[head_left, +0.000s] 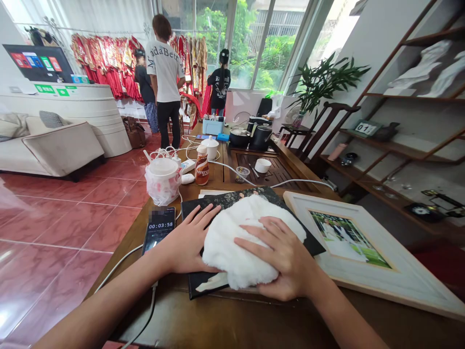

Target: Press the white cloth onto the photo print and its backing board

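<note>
A fluffy white cloth lies on a dark photo album on the wooden table. My right hand presses down on the cloth, fingers spread over it and thumb curled under its near edge. My left hand lies flat on the album's left side, fingers stretched out and touching the cloth's edge. Much of the album's cover is hidden under the cloth.
A phone showing a timer lies left of the album, on a white cable. A white-framed photo lies to the right. Behind stand a bagged cup, a bottle and a tea tray. Three people stand by the clothes racks.
</note>
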`<state>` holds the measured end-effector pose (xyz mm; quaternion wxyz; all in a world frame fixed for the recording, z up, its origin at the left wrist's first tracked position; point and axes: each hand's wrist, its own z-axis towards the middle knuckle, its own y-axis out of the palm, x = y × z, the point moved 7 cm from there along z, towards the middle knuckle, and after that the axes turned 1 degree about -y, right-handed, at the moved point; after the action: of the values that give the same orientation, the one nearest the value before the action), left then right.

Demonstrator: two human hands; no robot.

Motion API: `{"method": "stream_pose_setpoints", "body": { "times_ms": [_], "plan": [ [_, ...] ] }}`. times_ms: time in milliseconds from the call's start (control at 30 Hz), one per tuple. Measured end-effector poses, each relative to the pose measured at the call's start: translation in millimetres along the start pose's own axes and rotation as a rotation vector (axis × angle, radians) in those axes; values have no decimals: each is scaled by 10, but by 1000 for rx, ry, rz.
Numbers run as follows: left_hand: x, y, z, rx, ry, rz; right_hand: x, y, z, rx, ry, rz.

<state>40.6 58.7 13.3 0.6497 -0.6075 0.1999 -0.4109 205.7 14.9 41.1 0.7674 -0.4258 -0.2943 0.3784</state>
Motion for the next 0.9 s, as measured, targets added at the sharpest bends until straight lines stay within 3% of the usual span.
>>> {"method": "stream_pose_setpoints", "body": {
  "times_ms": [267, 500, 700, 900],
  "plan": [
    [12, -30, -12, 26, -4, -20, 195, -51, -51, 18, 90, -65],
    [3, 4, 4, -14, 0, 13, -24, 6, 7, 5, 9, 5],
    [11, -27, 5, -14, -24, 1, 174, -33, -46, 10, 91, -61],
    [-5, 25, 8, -38, -8, 47, -62, 11, 21, 28, -22, 26]
  ]
}}
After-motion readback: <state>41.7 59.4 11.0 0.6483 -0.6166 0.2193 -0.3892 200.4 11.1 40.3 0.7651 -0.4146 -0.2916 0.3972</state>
